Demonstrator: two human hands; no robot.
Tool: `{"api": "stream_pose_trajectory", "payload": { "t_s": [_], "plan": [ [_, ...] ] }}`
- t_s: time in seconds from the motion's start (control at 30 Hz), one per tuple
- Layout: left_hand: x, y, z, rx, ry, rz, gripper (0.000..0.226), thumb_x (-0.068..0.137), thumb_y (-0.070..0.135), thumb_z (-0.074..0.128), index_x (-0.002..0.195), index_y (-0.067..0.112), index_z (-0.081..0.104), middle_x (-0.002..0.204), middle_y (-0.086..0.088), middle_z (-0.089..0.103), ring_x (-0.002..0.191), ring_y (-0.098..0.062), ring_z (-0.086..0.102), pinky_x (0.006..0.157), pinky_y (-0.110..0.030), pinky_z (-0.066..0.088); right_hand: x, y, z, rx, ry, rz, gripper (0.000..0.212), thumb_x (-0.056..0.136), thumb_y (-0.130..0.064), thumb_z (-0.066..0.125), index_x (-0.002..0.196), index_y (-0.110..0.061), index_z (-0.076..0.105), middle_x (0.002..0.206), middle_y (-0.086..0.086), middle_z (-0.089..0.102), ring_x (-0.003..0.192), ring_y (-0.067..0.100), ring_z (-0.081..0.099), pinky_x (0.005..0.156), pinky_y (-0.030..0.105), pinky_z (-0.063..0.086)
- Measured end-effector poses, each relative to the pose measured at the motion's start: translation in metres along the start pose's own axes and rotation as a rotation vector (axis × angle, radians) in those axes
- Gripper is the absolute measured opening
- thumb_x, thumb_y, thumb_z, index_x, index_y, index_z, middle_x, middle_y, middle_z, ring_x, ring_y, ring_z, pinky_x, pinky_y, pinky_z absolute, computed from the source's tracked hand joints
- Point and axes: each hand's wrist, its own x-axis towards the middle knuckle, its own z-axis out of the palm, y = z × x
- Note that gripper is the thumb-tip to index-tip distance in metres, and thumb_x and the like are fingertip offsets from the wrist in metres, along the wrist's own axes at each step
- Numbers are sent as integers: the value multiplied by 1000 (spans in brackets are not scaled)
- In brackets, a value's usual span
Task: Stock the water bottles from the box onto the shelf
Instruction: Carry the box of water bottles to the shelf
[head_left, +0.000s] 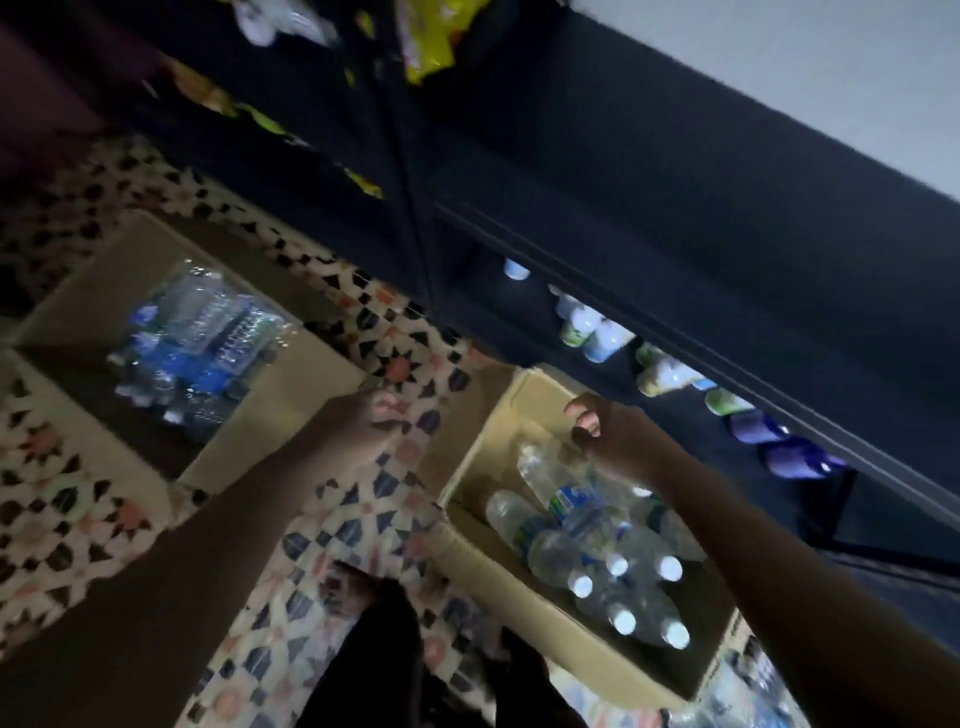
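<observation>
- Far left on the patterned floor, a cardboard box (291, 374) holds a wrapped pack of water bottles (197, 353).
- Your left hand (371, 415) hangs between the boxes, loosely curled, empty.
- Your right hand (608, 431), the nearer one, hovers at the base of the top bottle (561, 488) in the second box (467, 551); its long axis runs toward you. Fingers curled; grip unclear.
- Rightward, the dark shelf (675, 291) holds small bottles (608, 340).

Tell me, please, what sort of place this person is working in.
Probably a small shop or its stockroom: dark shelving holds a row of small bottles, bright snack packets sit higher up, and two cardboard boxes of water bottles stand on the tiled floor.
</observation>
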Motion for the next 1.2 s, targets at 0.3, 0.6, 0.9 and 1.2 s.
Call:
{"api": "stream_pose_trajectory", "payload": {
  "t_s": [0.3, 0.6, 0.9, 1.2],
  "plan": [
    [-50, -146, -161, -266, 111, -133, 56, 87, 38, 57, 134, 8, 53, 139, -8, 55, 125, -23, 54, 102, -27, 40, 64, -267, -8, -214, -115, -211, 41, 97, -34, 53, 137, -26, 50, 135, 3, 58, 118, 25, 56, 95, 38, 48],
    [-52, -272, -226, -377, 316, -368, 34, 98, 22, 52, 129, 9, 58, 128, -11, 62, 118, -29, 57, 96, -33, 43, 144, -432, 33, -490, -243, -337, 37, 100, -30, 46, 136, -21, 52, 136, 2, 55, 117, 22, 55, 97, 37, 47],
    [4, -358, -228, -624, 388, -643, 59, 93, 32, 61, 144, 12, 39, 142, -13, 51, 125, -30, 53, 101, -39, 45, 253, -492, 64, -437, -314, -314, 41, 102, -26, 48, 143, -19, 47, 136, 4, 57, 80, 9, 51, 64, 21, 43],
    [116, -430, -179, -837, 429, -837, 90, 85, 37, 71, 154, 14, 18, 156, -16, 28, 140, -34, 33, 108, -45, 35, 381, -492, 144, -389, -305, -239, 60, 101, -31, 53, 154, -25, 25, 143, 10, 52, 73, 14, 58, 50, 24, 42]
  ]
}}
